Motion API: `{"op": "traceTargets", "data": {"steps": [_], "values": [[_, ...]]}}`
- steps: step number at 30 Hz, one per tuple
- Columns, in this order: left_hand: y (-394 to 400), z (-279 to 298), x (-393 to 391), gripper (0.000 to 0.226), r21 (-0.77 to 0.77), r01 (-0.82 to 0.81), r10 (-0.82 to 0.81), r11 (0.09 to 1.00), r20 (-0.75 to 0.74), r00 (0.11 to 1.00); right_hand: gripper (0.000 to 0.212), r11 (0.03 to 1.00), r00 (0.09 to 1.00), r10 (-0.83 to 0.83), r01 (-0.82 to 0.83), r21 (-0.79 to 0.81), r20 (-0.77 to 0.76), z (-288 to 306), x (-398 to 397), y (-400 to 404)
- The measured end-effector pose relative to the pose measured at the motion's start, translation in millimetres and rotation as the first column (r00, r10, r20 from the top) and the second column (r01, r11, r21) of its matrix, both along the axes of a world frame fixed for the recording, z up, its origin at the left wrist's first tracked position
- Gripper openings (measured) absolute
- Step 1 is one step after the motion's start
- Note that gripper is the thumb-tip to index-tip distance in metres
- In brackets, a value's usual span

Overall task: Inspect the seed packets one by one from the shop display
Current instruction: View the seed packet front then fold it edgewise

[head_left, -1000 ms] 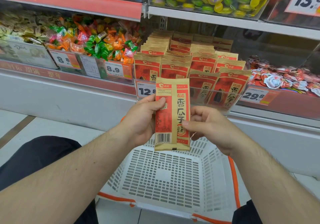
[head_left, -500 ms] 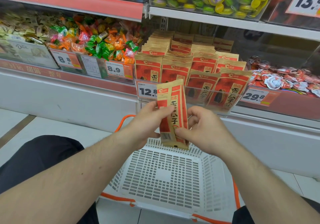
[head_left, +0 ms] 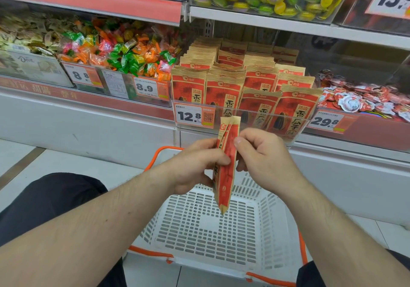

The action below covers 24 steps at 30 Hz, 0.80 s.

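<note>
1. While we hold the seed packet (head_left: 226, 164) edge-on to our view, our left hand (head_left: 195, 166) pinches its near long edge and our right hand (head_left: 264, 155) pinches the far one; both sets of fingers are curled onto it.
2. We judge this two-sided grip lets the packet be rotated so each face can be read.
3. Below our fingers sits the white basket (head_left: 213, 231); it holds no packets.
4. Beyond our fingertips, the display packets (head_left: 224, 93) stand upright behind a clear rail (head_left: 244, 118), presumably so labels face shoppers.

Held packet (head_left: 226, 164) edge-on between both hands over basket (head_left: 206, 226), display bin (head_left: 244, 87) behind, candy bin (head_left: 115, 58) left, probably jelly cups (head_left: 363, 100) right.
</note>
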State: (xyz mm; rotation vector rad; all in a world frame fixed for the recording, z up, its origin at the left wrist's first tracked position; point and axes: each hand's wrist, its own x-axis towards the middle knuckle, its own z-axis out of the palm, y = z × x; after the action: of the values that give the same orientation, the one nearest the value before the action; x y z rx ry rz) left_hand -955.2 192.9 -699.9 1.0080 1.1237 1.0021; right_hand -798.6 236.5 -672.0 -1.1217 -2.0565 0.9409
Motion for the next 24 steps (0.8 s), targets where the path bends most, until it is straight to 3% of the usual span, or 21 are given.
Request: {"op": "traceTargets", "data": {"steps": [5, 11, 14, 18, 24], "values": [[0.3, -1.3, 2.0, 0.036, -0.027, 0.031, -0.029, 0.999, 0.080, 0.996, 0.027, 0.989, 0.994, 0.022, -0.037, -0.142, -0.103, 1.1, 0.9, 1.8], [1.0, 0.0, 1.7, 0.026, -0.078, -0.021, 0.027, 0.997, 0.075, 0.997, 0.025, 0.988, 0.996, 0.023, -0.036, -0.148, -0.087, 2.2, 2.4, 2.5], [1.9, 1.7, -0.3, 0.008, -0.095, -0.107, 0.117, 0.990, 0.104, 0.988, 0.027, 0.976, 0.996, 0.083, -0.077, -0.204, 0.024, 6.2, 8.5, 4.2], [3.5, 3.6, -3.0, 0.019, -0.131, -0.201, 0.217, 0.971, 0.129, 0.968, 0.026, 0.938, 0.914, 0.288, -0.210, -0.276, 0.285, 8.2, 10.8, 0.1], [2.8, 5.2, -2.6, 0.012, -0.107, -0.206, 0.220, 0.973, 0.142, 0.965, 0.022, 0.918, 0.868, 0.352, -0.248, -0.308, 0.350, 8.7, 10.4, 0.4]]}}
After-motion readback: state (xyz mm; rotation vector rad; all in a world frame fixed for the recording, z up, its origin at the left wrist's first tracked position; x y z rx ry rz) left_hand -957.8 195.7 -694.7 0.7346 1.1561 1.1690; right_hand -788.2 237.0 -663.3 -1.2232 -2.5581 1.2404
